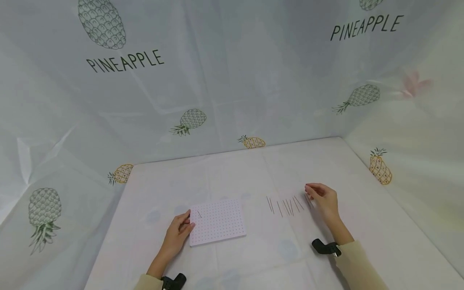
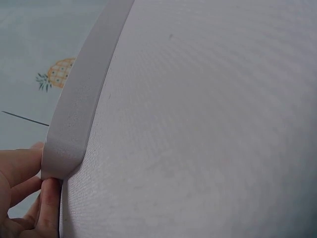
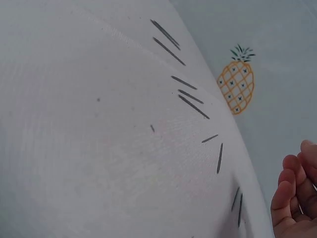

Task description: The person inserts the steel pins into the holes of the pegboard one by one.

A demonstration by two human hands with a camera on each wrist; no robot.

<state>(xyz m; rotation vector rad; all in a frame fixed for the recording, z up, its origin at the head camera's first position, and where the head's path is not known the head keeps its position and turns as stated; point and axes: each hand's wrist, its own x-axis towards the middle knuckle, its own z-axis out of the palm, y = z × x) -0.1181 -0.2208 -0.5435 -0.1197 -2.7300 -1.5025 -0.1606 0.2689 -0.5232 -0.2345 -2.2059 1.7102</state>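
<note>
Head view: my left fingers point(image 1: 184, 216) clamp the board point(image 1: 219, 221); whether right fingers point(image 1: 316, 186) pinch, I can't tell; brushing could scatter sticks point(image 1: 279, 209).

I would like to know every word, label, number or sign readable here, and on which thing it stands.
"PINEAPPLE": on the hanging sheet, upper left in the head view, below a pineapple drawing.
"PINEAPPLE": on the same sheet, upper right, below another drawing.
No readable text shows on the board, the sticks or the black wrist cameras.
</note>
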